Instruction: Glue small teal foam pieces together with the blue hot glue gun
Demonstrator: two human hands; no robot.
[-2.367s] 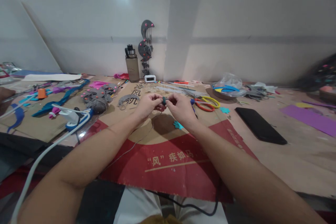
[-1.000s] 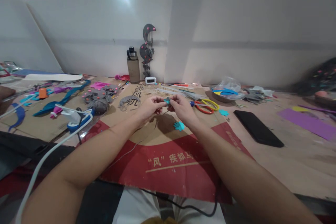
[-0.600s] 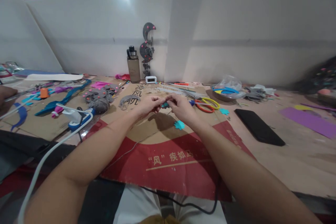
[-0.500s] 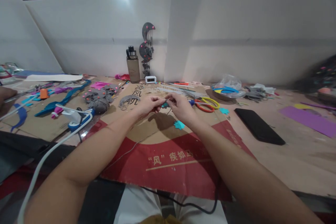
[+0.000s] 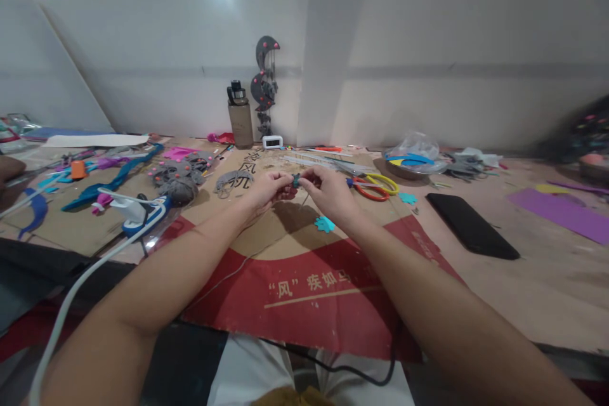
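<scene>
My left hand (image 5: 268,189) and my right hand (image 5: 328,191) meet above a brown and red cardboard sheet (image 5: 314,285). Both pinch a small teal piece (image 5: 295,181) between their fingertips. A thin thread (image 5: 228,274) trails from the hands down across the cardboard toward me. A teal flower-shaped cutout (image 5: 324,224) lies on the cardboard just under my right wrist. Scissors with red and yellow handles (image 5: 373,187) rest just right of my right hand.
A black phone (image 5: 471,235) lies to the right. A glue gun (image 5: 137,212) with a white cord sits left, beside grey yarn (image 5: 177,189) and blue foam strips. A bottle (image 5: 239,115), a grey hanging ornament (image 5: 264,85) and a small clock (image 5: 272,141) stand at the back wall. Another person's hand (image 5: 9,168) shows at far left.
Both hands keep working the small teal piece with slight finger shifts; they sit a little higher over the cardboard than half a second ago. Nothing else on the table has moved.
</scene>
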